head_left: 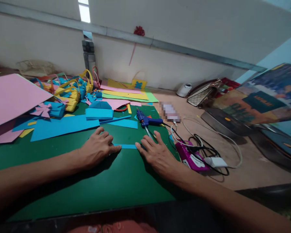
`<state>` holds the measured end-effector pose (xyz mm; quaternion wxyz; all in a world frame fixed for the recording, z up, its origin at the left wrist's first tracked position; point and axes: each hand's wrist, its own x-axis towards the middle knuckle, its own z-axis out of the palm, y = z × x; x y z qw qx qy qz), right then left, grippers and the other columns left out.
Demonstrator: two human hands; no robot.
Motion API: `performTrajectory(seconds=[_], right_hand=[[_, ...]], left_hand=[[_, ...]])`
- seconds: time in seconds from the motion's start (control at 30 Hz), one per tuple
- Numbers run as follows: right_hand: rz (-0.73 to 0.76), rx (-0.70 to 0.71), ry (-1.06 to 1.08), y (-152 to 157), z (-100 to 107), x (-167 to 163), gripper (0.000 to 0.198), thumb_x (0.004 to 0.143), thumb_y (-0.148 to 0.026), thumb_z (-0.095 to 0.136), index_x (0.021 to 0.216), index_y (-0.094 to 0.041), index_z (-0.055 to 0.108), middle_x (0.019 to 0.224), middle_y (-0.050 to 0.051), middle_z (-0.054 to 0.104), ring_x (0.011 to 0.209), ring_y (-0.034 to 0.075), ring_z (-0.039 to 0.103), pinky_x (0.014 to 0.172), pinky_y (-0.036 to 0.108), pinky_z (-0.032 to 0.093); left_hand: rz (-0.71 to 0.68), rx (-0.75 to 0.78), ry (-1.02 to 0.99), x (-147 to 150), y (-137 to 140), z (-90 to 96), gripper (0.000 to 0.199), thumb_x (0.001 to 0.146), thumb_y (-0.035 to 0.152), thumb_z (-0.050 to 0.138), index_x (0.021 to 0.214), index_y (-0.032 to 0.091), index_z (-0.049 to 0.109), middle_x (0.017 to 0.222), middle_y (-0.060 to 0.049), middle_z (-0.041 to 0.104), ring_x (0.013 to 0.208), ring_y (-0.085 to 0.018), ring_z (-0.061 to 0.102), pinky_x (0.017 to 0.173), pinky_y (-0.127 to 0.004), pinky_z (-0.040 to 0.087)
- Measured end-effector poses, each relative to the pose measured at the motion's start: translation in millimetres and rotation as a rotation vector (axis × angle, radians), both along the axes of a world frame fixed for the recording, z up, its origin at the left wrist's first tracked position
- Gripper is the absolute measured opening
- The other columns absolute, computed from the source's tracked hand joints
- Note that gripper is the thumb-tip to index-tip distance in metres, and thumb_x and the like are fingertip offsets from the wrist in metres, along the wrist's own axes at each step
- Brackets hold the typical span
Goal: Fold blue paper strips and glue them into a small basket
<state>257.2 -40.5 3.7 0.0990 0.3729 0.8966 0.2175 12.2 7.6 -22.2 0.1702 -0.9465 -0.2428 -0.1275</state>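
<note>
A narrow blue paper strip (129,146) lies flat on the green board, between my two hands. My left hand (98,147) has its fingers curled and presses the strip's left end, which it partly hides. Over the right end rests my right hand (156,153), fingers apart, its tips touching the strip. Just beyond the right hand is a blue glue gun (147,120) with a clear glue stick in its back. Behind the strip sit a folded blue paper piece (99,113) and a large blue paper sheet (63,127).
Small paper bags (70,95) with handles crowd the back left, near a pink sheet (16,97). Red-handled scissors (121,108) lie among coloured papers. To the right are a purple power box (190,155), tangled cables (208,147), a blurred phone (170,112) and a handbag (203,93).
</note>
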Motion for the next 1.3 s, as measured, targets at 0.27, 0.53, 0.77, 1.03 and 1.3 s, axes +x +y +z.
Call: performTrajectory(seconds=[0.27, 0.53, 0.77, 1.03, 1.3], right_hand=[[-0.058, 0.101, -0.055, -7, -7, 17, 0.024, 0.08, -0.007, 0.048, 0.099, -0.01, 0.061, 0.093, 0.01, 0.058, 0.096, 0.027, 0.048, 0.098, 0.055, 0.022], [-0.128, 0.237, 0.022, -11, 10, -13, 0.027, 0.082, -0.003, 0.041, 0.101, -0.006, 0.061, 0.091, 0.014, 0.059, 0.1, 0.028, 0.046, 0.099, 0.058, 0.02], [0.037, 0.065, 0.02, -5, 0, -49, 0.02, 0.079, -0.011, 0.051, 0.093, -0.013, 0.065, 0.091, 0.01, 0.059, 0.098, 0.028, 0.049, 0.099, 0.06, 0.024], [-0.054, 0.177, 0.018, -10, -10, -9, 0.02, 0.079, -0.009, 0.051, 0.092, -0.011, 0.067, 0.088, 0.011, 0.059, 0.095, 0.027, 0.048, 0.096, 0.058, 0.027], [-0.143, 0.165, -0.03, -13, -7, 2, 0.023, 0.078, -0.004, 0.05, 0.094, -0.01, 0.066, 0.086, 0.011, 0.059, 0.092, 0.028, 0.048, 0.096, 0.057, 0.024]], left_hand=[[0.001, -0.013, -0.025, -1, 2, -4.4, 0.029, 0.089, 0.018, 0.042, 0.103, 0.031, 0.064, 0.065, -0.003, 0.054, 0.063, -0.018, 0.045, 0.071, -0.038, 0.029], [0.006, -0.02, -0.029, 0, 1, -3.6, 0.029, 0.088, 0.017, 0.046, 0.103, 0.033, 0.064, 0.066, -0.003, 0.054, 0.065, -0.019, 0.046, 0.074, -0.041, 0.029], [0.009, -0.03, -0.042, 0, 1, -5.7, 0.026, 0.089, 0.02, 0.045, 0.103, 0.033, 0.063, 0.067, -0.002, 0.053, 0.066, -0.019, 0.044, 0.077, -0.042, 0.028], [-0.004, -0.054, -0.055, -1, 2, -5.1, 0.031, 0.091, 0.017, 0.038, 0.102, 0.031, 0.064, 0.067, -0.003, 0.053, 0.065, -0.02, 0.043, 0.077, -0.042, 0.03], [0.008, -0.029, -0.075, 0, 0, -5.7, 0.036, 0.091, 0.017, 0.035, 0.099, 0.031, 0.066, 0.065, -0.004, 0.054, 0.064, -0.019, 0.044, 0.078, -0.044, 0.031]])
